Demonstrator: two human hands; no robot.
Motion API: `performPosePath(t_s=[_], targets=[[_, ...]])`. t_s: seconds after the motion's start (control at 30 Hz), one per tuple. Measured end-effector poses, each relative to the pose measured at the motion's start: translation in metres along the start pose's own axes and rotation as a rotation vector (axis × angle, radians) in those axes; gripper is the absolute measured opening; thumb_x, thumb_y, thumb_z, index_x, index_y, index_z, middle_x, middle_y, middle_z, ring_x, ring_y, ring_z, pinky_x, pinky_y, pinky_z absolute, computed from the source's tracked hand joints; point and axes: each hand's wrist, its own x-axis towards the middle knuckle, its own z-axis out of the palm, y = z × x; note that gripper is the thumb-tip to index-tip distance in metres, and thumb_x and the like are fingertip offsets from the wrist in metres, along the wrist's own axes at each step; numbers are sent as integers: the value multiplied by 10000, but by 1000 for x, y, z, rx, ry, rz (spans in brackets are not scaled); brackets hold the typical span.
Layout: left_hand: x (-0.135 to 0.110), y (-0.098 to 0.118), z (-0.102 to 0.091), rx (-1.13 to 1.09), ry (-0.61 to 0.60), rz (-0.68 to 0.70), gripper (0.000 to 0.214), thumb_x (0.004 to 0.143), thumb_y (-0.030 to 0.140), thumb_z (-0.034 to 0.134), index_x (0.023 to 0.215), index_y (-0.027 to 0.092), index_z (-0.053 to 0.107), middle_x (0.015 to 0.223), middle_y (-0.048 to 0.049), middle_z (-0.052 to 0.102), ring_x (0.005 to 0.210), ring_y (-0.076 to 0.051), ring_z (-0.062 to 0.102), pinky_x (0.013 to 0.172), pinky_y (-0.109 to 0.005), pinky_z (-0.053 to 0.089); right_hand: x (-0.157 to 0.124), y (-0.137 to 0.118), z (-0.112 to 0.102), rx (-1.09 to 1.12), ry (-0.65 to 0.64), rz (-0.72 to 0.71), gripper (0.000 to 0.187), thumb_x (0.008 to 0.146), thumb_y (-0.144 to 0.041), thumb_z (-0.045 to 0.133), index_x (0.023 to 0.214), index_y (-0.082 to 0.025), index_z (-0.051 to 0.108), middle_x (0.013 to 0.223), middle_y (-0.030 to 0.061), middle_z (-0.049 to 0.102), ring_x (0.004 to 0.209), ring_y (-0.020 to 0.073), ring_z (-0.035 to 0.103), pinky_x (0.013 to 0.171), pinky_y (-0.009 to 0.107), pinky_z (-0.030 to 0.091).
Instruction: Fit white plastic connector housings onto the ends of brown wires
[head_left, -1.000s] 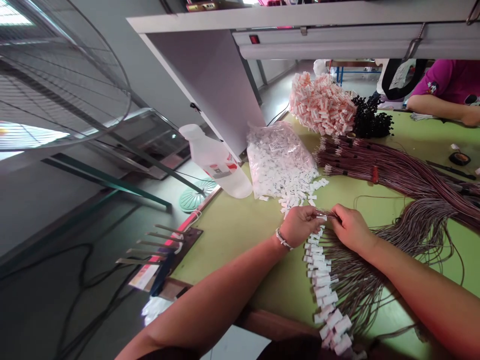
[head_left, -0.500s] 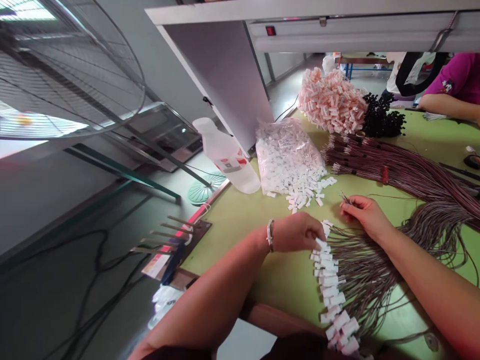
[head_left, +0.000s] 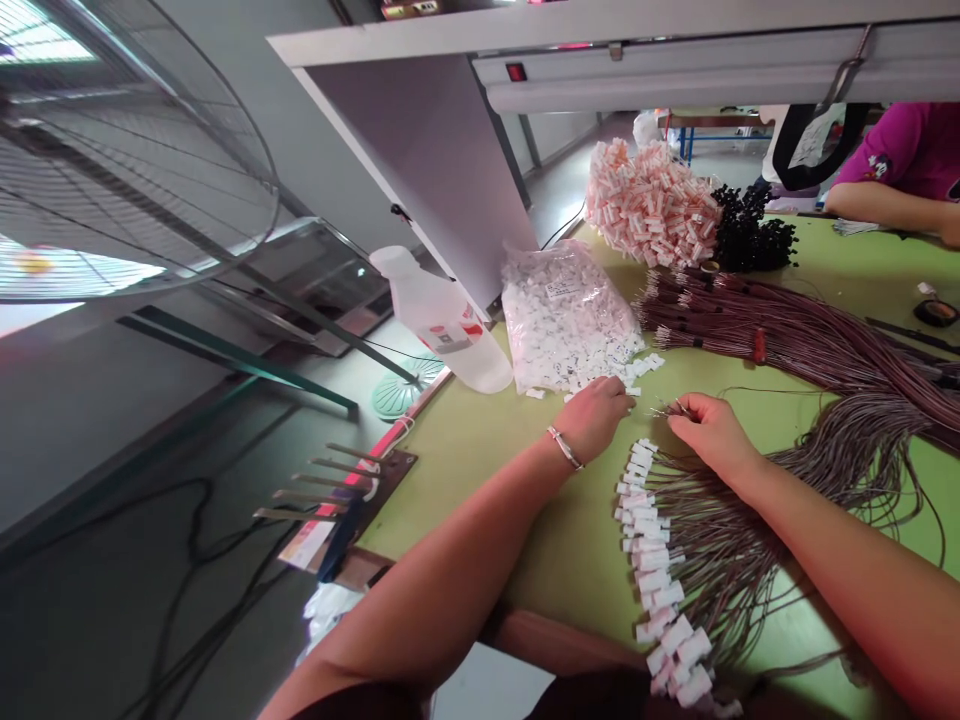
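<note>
My left hand [head_left: 598, 416], with a bracelet at the wrist, is closed at the near edge of the loose white connector housings [head_left: 646, 365]. A small pale piece shows by its fingertips; whether they grip it is unclear. To its right, my right hand [head_left: 709, 432] pinches thin wires, whose bare metal-tipped ends [head_left: 663, 411] point toward the left hand. The fingertips of the two hands are a short gap apart. Below them, white connectors [head_left: 651, 555] lie in a curved row, fitted on brown wires [head_left: 739, 540] that fan out rightward under my right forearm.
A clear bag of white housings [head_left: 562, 310] stands beside a translucent bottle [head_left: 450, 325]. Behind are pink-white connectors [head_left: 651, 205], black parts [head_left: 754, 230] and dark red wire bundles [head_left: 810, 335]. A pronged rack [head_left: 352, 490] sits at the left table edge, near a fan [head_left: 135, 150]. A co-worker's arm [head_left: 885, 200] rests far right.
My left hand has left the row of connectors and moved up to the loose housings. My right hand has shifted slightly left, still pinching the wires. The camera view has shifted a little.
</note>
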Motion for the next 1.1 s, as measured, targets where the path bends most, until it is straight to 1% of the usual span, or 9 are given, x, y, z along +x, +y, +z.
performPosePath(t_s=[0.1, 0.17, 0.27, 0.33, 0.4, 0.47, 0.63, 0.87, 1.1], targets=[[-6, 3, -7, -178, 147, -113, 192, 841, 206, 488, 902, 155, 663, 914, -98, 625, 855, -198, 580, 798, -341, 469, -1, 0, 0, -24, 27, -24, 176, 644, -300, 556, 550, -177, 472, 523, -55, 359, 520, 87, 326, 487, 223, 262], [-11, 7, -11, -428, 218, -254, 136, 790, 247, 567, 853, 152, 641, 803, -75, 643, 733, -177, 603, 695, -314, 491, -2, 0, -1, -18, 52, -34, 194, 648, -304, 567, 550, -179, 456, 527, -57, 355, 520, 85, 323, 486, 220, 265], [-17, 15, -14, -958, 139, -455, 167, 698, 281, 666, 750, 140, 594, 583, -28, 625, 516, -129, 577, 508, -243, 457, -4, -2, -3, -2, 64, -54, 152, 649, -280, 563, 578, -173, 480, 544, -53, 382, 530, 85, 342, 493, 215, 284], [-18, 21, -12, -1281, 91, -537, 196, 655, 262, 702, 724, 130, 575, 523, -14, 612, 451, -101, 553, 445, -199, 408, -6, -3, -4, -9, 73, -83, 119, 651, -263, 552, 600, -171, 496, 549, -51, 403, 533, 86, 354, 497, 213, 296], [-16, 25, -8, -1512, 101, -592, 229, 624, 231, 728, 769, 120, 590, 518, -1, 610, 438, -82, 548, 430, -175, 385, -9, -4, -4, -42, 86, -121, 102, 654, -252, 544, 609, -175, 496, 540, -53, 407, 523, 85, 352, 494, 211, 299], [-14, 28, -4, -1648, 103, -630, 262, 611, 219, 746, 805, 102, 615, 532, 0, 615, 439, -71, 552, 435, -167, 392, -10, -4, -3, -87, 92, -154, 94, 654, -243, 542, 610, -178, 491, 527, -56, 407, 508, 83, 347, 487, 210, 301], [-12, 26, 0, -1741, 67, -656, 241, 608, 235, 776, 713, 77, 628, 546, -15, 620, 434, -58, 551, 438, -161, 405, -11, -1, -2, -167, 89, -204, 92, 660, -234, 536, 598, -181, 492, 520, -50, 443, 495, 84, 374, 483, 209, 315], [-13, 23, 2, -1686, 43, -666, 267, 602, 272, 789, 655, 100, 591, 497, 7, 601, 371, -52, 507, 356, -155, 351, -9, 3, -3, -225, 139, -229, 98, 681, -236, 536, 612, -184, 491, 522, -50, 466, 489, 84, 397, 481, 204, 324], [-13, 24, 3, -1681, 59, -655, 253, 637, 279, 775, 724, 75, 652, 540, -25, 640, 419, -66, 558, 422, -165, 432, -10, 4, -4, -373, 156, -266, 80, 693, -218, 521, 623, -189, 497, 516, -51, 468, 483, 85, 399, 500, 205, 339]])
